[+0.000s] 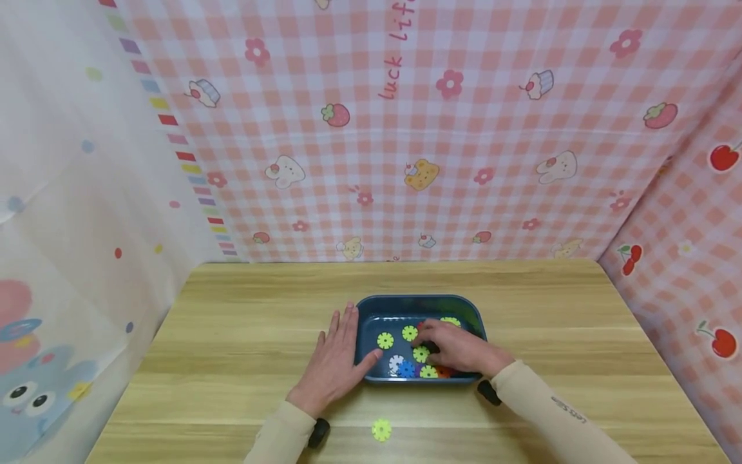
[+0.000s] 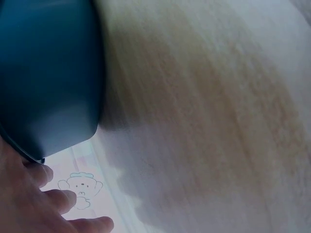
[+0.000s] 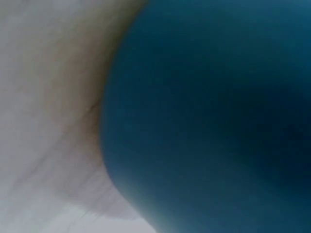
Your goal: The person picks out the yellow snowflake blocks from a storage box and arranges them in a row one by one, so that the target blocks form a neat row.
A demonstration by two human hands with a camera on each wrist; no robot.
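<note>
A dark blue rectangular tray (image 1: 417, 299) with raised walls stands on the table, holding several notched plastic discs. Yellow-green discs (image 1: 385, 341) lie spread over its floor, with a white disc (image 1: 396, 365) and a blue disc (image 1: 406, 369) near the front wall. My left hand (image 1: 329, 370) lies along the tray's left side, fingers extended, thumb over the rim. Reaching over the right part, my right hand (image 1: 458, 345) has its bent fingers down among the discs, beside a yellow-green disc (image 1: 420, 354); I cannot tell whether it pinches one. The tray's outer wall (image 2: 51, 73) fills much of both wrist views.
One yellow-green disc (image 1: 381, 430) lies on the wooden table (image 1: 243, 361) in front of the tray. Pink checked cloth (image 1: 371, 142) hangs behind the table's far edge, with more patterned cloth at both sides. Black wrist bands (image 1: 318, 433) show beneath both wrists.
</note>
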